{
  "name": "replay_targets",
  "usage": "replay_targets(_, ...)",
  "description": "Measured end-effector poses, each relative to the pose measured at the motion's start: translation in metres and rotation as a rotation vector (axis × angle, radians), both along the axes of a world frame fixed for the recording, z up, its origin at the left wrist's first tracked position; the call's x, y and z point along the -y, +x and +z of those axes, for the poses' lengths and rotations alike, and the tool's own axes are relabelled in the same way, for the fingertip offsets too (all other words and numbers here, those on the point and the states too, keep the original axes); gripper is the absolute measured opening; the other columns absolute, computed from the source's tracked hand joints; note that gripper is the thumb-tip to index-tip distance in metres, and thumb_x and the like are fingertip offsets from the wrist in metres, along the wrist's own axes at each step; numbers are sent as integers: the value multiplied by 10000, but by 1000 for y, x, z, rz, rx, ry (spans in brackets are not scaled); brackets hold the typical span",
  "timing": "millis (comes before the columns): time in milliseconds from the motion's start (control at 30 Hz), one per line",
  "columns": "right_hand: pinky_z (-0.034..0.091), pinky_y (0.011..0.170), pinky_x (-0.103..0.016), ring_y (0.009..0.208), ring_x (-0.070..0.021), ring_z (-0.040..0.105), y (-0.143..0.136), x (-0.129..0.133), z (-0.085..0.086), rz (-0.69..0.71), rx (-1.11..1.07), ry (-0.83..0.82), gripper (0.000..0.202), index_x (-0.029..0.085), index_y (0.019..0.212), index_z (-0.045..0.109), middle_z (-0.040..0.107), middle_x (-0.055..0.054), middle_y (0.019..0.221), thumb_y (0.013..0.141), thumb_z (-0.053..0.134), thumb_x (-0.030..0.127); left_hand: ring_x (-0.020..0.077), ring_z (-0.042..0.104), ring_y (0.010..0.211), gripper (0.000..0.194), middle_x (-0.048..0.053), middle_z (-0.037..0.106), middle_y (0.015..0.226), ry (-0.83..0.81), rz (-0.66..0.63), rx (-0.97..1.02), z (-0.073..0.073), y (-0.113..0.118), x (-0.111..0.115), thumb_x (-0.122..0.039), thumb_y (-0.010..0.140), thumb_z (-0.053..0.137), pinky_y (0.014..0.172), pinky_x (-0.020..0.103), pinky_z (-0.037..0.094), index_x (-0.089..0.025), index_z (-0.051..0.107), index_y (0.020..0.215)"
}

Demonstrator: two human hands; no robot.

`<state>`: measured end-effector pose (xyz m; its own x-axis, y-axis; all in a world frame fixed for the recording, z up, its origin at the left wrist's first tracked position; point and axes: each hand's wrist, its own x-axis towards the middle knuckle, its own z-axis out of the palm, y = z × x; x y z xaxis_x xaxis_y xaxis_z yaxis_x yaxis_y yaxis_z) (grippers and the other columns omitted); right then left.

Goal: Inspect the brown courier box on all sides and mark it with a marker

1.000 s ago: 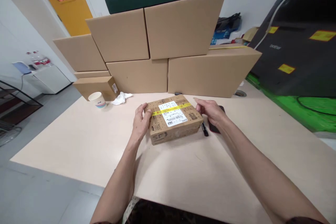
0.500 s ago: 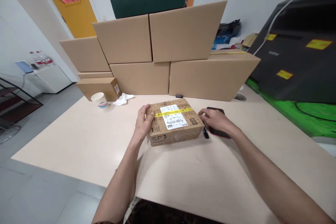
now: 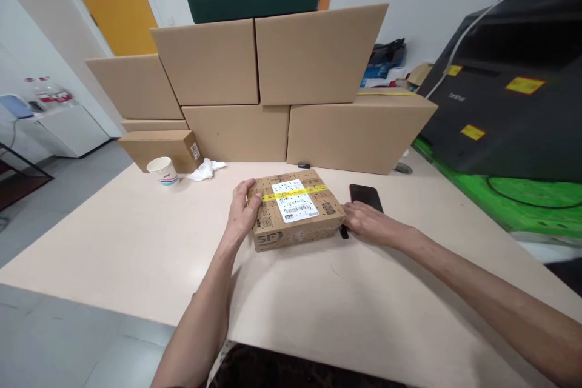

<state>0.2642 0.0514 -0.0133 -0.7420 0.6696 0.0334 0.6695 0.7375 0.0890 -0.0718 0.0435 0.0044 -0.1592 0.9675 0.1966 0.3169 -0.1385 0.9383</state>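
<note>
One bare left hand (image 3: 242, 211) is resting just left of the frame's centre, partly closed, its thumb pressing on top of a flat, brown, printed cardboard parcel (image 3: 295, 230) and its fingers curling along the left edge, so it is holding that side. The parcel is lying in the middle of the frame on a pale, smooth tabletop (image 3: 113, 242), with a white paper label (image 3: 300, 209) and a bright yellow strip of tape (image 3: 291, 193) showing on its upper face.

Right of centre, a bare right hand (image 3: 364, 221) is reaching to the parcel's right corner with its fingers bunching together. Whether it is gripping the slim black pen (image 3: 344, 233) showing partly beneath it, I cannot tell.

Just beyond this hand, a black rectangular phone (image 3: 367, 195) is lying flat. A white paper cup (image 3: 162, 171) is standing at the left of the frame, near a crumpled white tissue (image 3: 205, 170). Large plain brown cardboard boxes (image 3: 318, 54) are filling the upper middle.
</note>
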Motion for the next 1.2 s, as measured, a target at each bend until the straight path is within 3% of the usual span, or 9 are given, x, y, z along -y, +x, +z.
replay_targets(233, 412, 744, -357, 799, -254, 648, 19, -6, -5, -44, -108, 141, 149, 179, 892, 644, 712, -140, 872, 845, 541, 82, 286, 477, 1392, 496, 131, 498, 1509, -5, -3, 0, 0, 1, 1, -332, 879, 605, 1196, 472, 374, -198, 595, 1356)
replay_targets(333, 385, 675, -354, 709, -250, 606, 28, -4, -3, -265, -317, 184, 19, 234, 822, 567, 681, -98, 776, 814, 583, 227, 282, 475, 1396, 483, 121, 496, 1509, -4, -12, 2, 0, 2, 1, -335, 886, 598, 1193, 468, 380, -210, 598, 1352)
replay_targets(467, 355, 584, -352, 532, -194, 475, 29, 10, 13, -637, -887, 298, 200, 283, 743, 508, 550, -6, 627, 817, 622, 430, 282, 466, 1408, 488, 133, 483, 1513, -11, -16, -16, 0, 3, 1, -326, 880, 598, 1203, 463, 368, -195, 599, 1351)
replay_targets(567, 434, 610, -389, 558, -206, 556, 19, 21, 34, -657, -1373, 169, 178, 292, 804, 640, 607, -13, 706, 823, 690, 462, 276, 453, 1427, 440, 130, 506, 1495, 6, 0, -25, 1, 5, 1, -334, 906, 578, 1228, 462, 330, -199, 621, 1323)
replay_targets(700, 479, 599, -402, 571, -207, 615, -3, 27, 56, -486, -1754, -156, 155, 309, 893, 751, 691, -20, 745, 781, 781, 414, 265, 488, 1392, 403, 126, 574, 1414, 52, 6, -22, 1, 6, 1, -432, 993, 472, 1215, 460, 344, -203, 661, 1266)
replay_targets(867, 457, 503, -303, 480, -136, 577, -45, 34, 69, -303, -1879, -369, 279, 275, 752, 674, 637, 53, 617, 607, 911, 300, 274, 543, 1317, 390, 134, 577, 1384, 38, 3, 44, -4, 4, -1, -392, 984, 479, 1160, 473, 422, -185, 662, 1260)
replay_targets(967, 442, 451, -268, 483, -125, 568, -69, 39, 70, -252, -1902, -488, 259, 272, 725, 642, 608, 64, 610, 675, 880, 361, 292, 570, 1284, 444, 157, 541, 1433, -21, 5, 135, -7, 4, -3, -349, 952, 526, 1111, 496, 477, -173, 603, 1353)
replay_targets(1100, 489, 500, -297, 533, -152, 611, -93, 44, 69, -268, -1616, -634, 229, 257, 898, 735, 676, 10, 650, 811, 772, 466, 296, 590, 1267, 548, 154, 557, 1440, -60, 22, 253, -10, 5, -4, -346, 929, 583, 1080, 484, 512, -201, 527, 1454)
replay_targets(1200, 476, 523, -293, 522, -136, 568, -111, 45, 73, -274, -1405, -606, 241, 241, 823, 718, 636, 24, 607, 787, 790, 469, 301, 587, 1278, 584, 139, 579, 1428, -52, 40, 290, -13, 6, -6, -343, 907, 622, 1085, 479, 512, -218, 519, 1468)
